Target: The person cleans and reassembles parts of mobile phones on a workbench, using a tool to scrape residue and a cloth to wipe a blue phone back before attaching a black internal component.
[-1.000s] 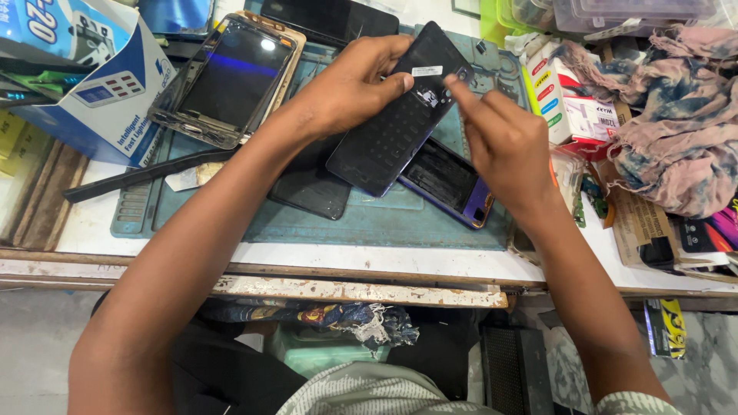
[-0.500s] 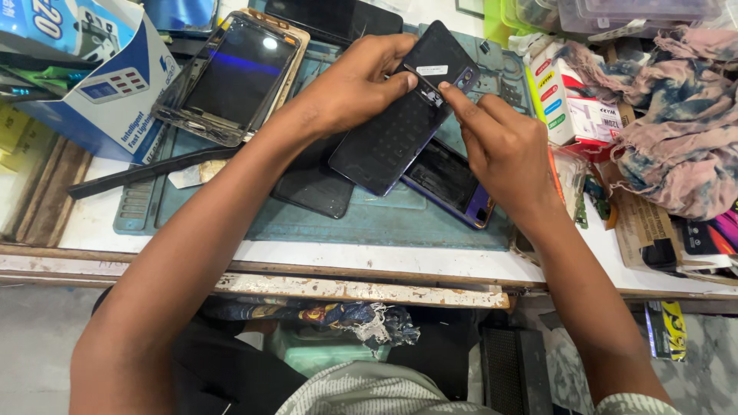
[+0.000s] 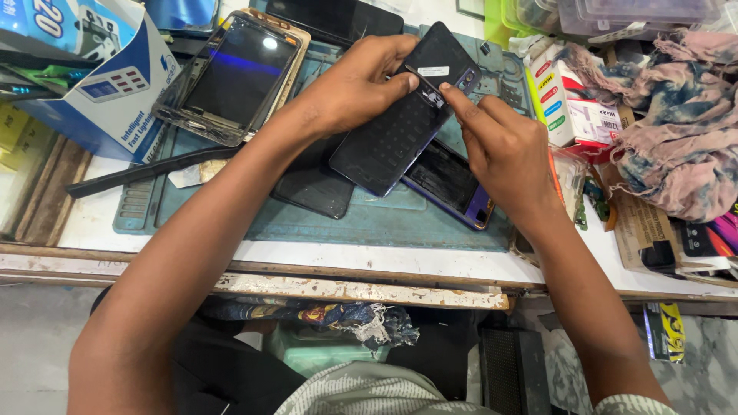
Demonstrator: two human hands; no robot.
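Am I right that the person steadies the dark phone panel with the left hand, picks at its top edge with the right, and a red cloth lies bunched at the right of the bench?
Not quite: the cloth is pink and blue-grey, not red, as the head view shows. The rest stands: the left hand steadies the dark phone panel and the right hand picks at its top edge.
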